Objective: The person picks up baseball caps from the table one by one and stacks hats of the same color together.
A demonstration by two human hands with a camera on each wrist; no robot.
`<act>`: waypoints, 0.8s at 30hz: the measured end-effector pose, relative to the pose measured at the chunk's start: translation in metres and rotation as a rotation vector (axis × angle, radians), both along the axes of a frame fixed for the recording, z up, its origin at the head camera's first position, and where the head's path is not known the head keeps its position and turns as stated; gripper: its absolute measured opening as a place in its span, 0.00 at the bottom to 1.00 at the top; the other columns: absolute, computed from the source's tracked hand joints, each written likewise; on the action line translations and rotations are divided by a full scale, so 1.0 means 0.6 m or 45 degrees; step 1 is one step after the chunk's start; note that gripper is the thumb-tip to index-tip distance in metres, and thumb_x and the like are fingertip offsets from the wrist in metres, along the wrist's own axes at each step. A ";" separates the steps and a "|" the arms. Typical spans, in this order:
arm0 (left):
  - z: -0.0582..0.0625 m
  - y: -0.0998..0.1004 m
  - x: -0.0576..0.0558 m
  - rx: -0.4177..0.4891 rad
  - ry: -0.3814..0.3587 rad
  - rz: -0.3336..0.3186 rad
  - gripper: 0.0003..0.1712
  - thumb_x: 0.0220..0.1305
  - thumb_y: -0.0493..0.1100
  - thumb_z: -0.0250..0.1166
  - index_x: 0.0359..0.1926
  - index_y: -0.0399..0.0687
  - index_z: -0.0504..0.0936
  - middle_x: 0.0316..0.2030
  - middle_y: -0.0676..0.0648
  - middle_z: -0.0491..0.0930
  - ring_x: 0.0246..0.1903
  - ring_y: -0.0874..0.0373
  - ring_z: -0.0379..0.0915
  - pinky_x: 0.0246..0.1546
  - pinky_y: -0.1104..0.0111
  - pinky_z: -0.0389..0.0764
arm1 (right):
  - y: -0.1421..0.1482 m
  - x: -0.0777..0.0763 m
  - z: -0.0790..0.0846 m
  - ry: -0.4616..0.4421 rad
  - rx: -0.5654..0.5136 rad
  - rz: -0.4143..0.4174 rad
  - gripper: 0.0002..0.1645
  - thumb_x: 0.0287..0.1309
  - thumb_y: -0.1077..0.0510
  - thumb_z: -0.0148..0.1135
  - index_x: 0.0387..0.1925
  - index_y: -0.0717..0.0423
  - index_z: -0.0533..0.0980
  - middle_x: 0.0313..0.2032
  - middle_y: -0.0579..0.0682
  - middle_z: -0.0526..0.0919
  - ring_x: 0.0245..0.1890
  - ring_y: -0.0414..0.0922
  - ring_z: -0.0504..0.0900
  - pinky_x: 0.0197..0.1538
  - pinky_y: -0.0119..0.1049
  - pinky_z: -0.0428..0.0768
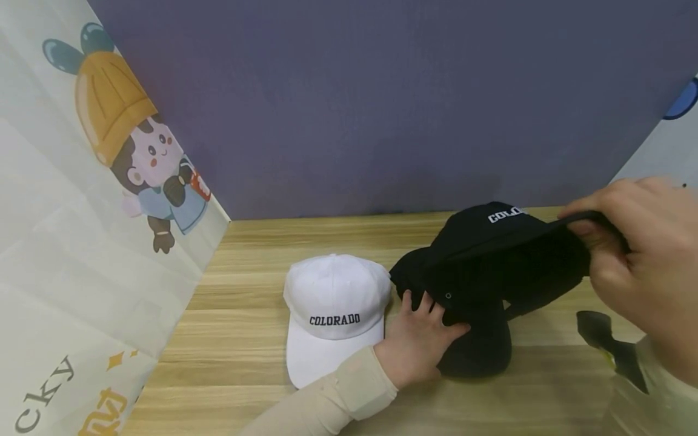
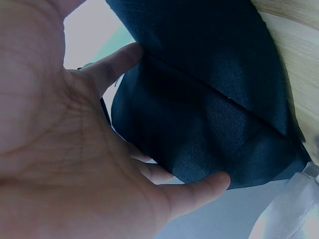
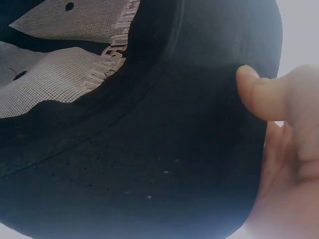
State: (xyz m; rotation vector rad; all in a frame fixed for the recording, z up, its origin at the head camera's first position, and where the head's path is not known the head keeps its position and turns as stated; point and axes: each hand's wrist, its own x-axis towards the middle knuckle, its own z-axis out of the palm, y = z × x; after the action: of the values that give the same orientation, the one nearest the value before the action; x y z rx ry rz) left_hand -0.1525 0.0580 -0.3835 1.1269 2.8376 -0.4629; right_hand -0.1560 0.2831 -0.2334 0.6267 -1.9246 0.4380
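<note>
My right hand pinches the brim of a black baseball cap with white lettering on its front. In the right wrist view my thumb presses on the brim's underside, and the pale mesh lining shows inside the crown. This cap is tilted and overlaps a second black cap, which sits on the wooden table with its brim toward me. My left hand rests at this lower cap with its fingers spread. A white cap reading COLORADO sits just left of it, brim toward me.
The wood-grain table meets a dark grey-blue panel at the back. A white wall with a cartoon figure stands on the left. More pale wall shows at the right edge.
</note>
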 end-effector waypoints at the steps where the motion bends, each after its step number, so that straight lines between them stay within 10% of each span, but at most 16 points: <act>1: 0.000 0.000 0.000 0.002 0.003 -0.003 0.55 0.40 0.75 0.69 0.69 0.90 0.49 0.74 0.52 0.48 0.73 0.48 0.48 0.66 0.46 0.61 | -0.004 0.002 0.001 0.000 0.002 0.004 0.12 0.61 0.60 0.58 0.26 0.56 0.85 0.23 0.53 0.83 0.26 0.50 0.70 0.36 0.24 0.58; 24: 0.001 0.004 0.002 -0.030 0.021 -0.010 0.54 0.43 0.74 0.68 0.69 0.90 0.48 0.71 0.63 0.59 0.71 0.51 0.53 0.66 0.45 0.59 | -0.053 0.029 0.011 -0.153 0.224 -0.089 0.14 0.66 0.56 0.53 0.29 0.57 0.80 0.26 0.48 0.81 0.29 0.45 0.68 0.31 0.32 0.61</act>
State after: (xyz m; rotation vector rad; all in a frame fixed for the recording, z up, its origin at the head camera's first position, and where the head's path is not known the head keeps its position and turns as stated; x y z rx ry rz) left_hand -0.1515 0.0601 -0.3830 1.1360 2.8351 -0.5071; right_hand -0.1388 0.2512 -0.2270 0.6567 -2.1083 0.2690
